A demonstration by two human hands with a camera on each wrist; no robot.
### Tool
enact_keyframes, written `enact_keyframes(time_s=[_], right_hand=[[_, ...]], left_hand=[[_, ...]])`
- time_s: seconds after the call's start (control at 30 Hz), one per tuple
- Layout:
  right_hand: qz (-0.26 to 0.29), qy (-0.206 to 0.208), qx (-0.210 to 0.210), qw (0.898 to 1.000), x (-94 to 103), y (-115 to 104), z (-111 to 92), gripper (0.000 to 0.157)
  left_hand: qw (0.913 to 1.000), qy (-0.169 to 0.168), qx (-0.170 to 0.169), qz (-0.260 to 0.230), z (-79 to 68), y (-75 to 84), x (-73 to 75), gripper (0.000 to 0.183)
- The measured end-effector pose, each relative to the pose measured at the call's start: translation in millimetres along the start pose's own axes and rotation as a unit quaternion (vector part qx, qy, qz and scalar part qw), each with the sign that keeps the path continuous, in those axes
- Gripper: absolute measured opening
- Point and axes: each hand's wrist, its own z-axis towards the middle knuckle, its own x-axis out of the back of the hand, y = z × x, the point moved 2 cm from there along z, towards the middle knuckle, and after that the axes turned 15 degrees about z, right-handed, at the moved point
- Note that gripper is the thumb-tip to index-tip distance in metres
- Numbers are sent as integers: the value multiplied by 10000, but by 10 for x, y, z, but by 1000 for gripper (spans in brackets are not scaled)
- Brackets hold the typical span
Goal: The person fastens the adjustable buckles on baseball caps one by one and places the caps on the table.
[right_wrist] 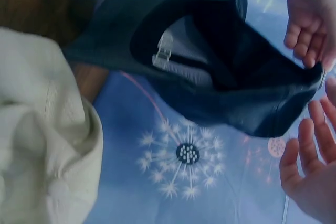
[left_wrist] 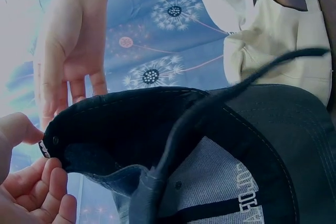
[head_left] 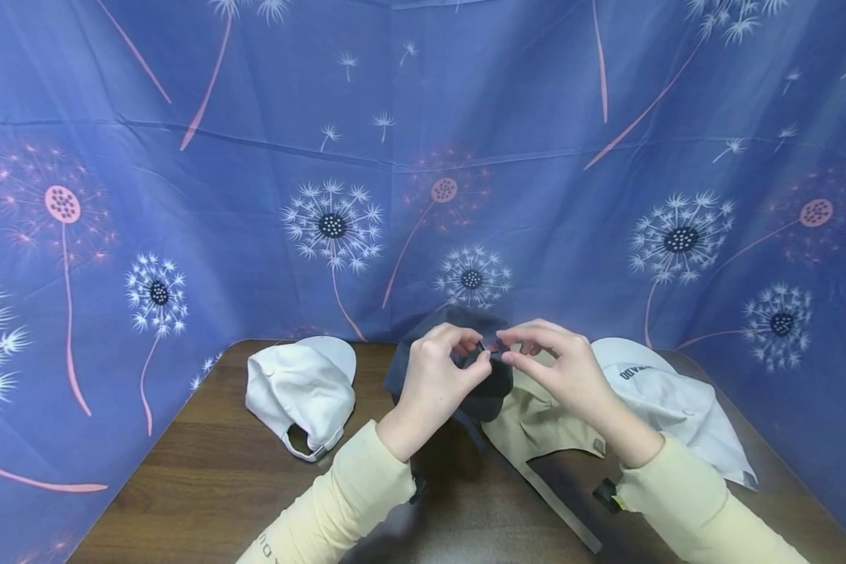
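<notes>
A dark cap [head_left: 489, 392] is held up above the table between both hands, and its hollow underside with white lettering shows in the left wrist view. My left hand [head_left: 433, 376] pinches the cap's back edge between thumb and fingers, beside a small black-and-white tag [left_wrist: 44, 149]. Opposite it, my right hand [head_left: 564, 364] pinches a dark strip at that same edge with thumb and forefinger; its other fingers are loosely bent. One loose dark strap [left_wrist: 210, 98] crosses the cap's opening. The exact contact between the fingertips is hard to make out.
On the wooden table [head_left: 204, 470], a white cap [head_left: 303, 384] lies to the left. A beige cap [head_left: 543, 419] with a long loose strap lies under the right forearm, and another white cap [head_left: 677, 407] with dark lettering is at right. A blue dandelion-print cloth [head_left: 395, 157] hangs behind.
</notes>
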Motion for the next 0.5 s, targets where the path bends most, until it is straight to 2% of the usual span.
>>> enact_keyframes(time_s=[0.2,0.37,0.5], right_hand=[[74,-583,322,9978,-6,42,87,34],[-66,-623,566,9964,-8,22,129,31],[-39,-653,593,9961,-9,-70,151,29]], left_hand=[[10000,62,-52,-35,2,-6,-13,11],[9998,116,-119,-111,-2,2,-9,11],[9996,136,-184,-136,-8,8,-8,12]])
